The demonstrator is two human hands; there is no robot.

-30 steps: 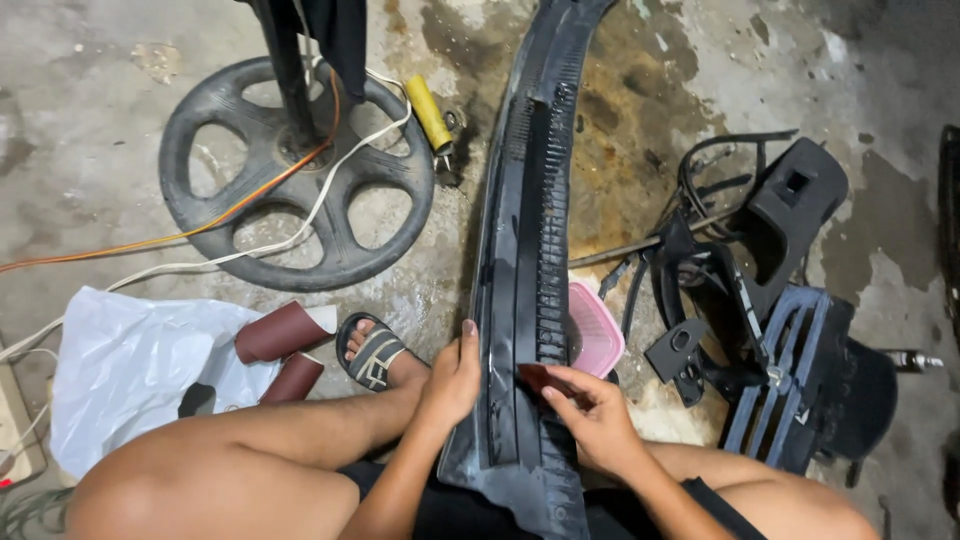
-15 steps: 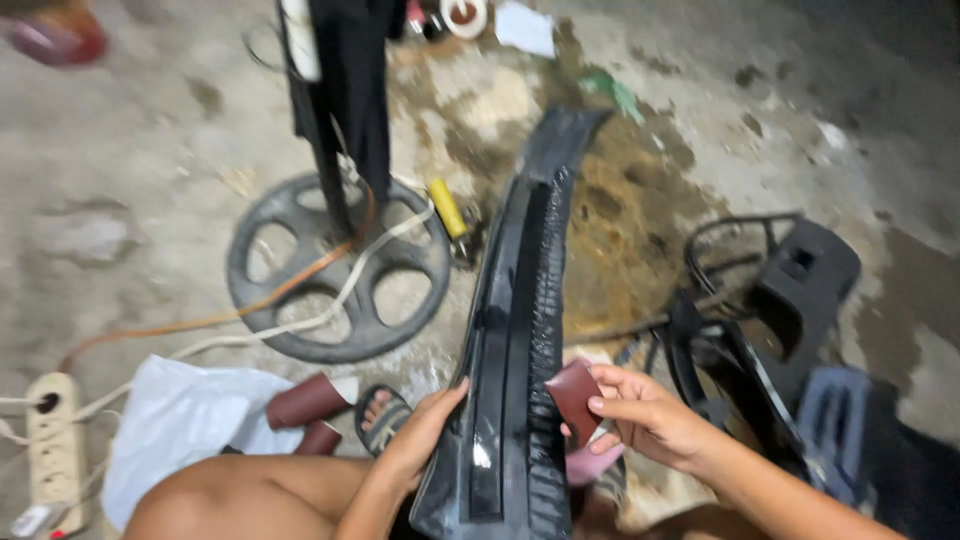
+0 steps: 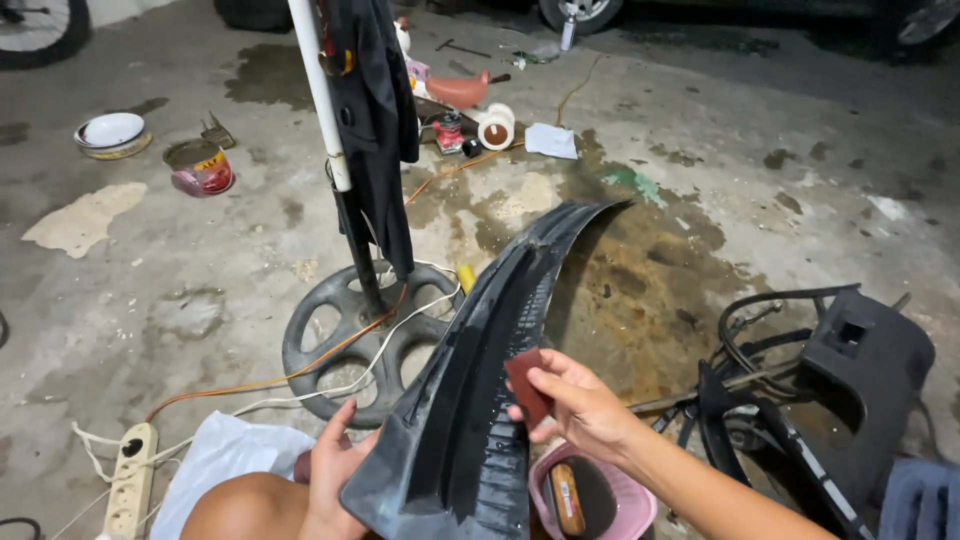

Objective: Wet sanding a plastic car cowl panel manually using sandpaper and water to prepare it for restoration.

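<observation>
A long black plastic vehicle panel [image 3: 480, 380] with ribbed grooves rises from my lap and curves away to a pointed tip. My left hand [image 3: 330, 465] grips its lower left edge. My right hand [image 3: 575, 405] holds a small dark red piece of sandpaper [image 3: 526, 385] against the panel's right side, fingers closed on it. My bare knee shows at the bottom left.
A wheel-rim stand [image 3: 365, 345] with a white pole and hanging dark cloth stands ahead. Cables run to a power strip [image 3: 132, 480]. A pink bowl [image 3: 595, 495] sits under my right arm. Black parts [image 3: 850, 370] lie right. Cans and a bowl sit far left.
My view has tilted up and shows more floor ahead. The panel's tip has lifted and leans right. My right hand with the sandpaper has moved up along the panel.
</observation>
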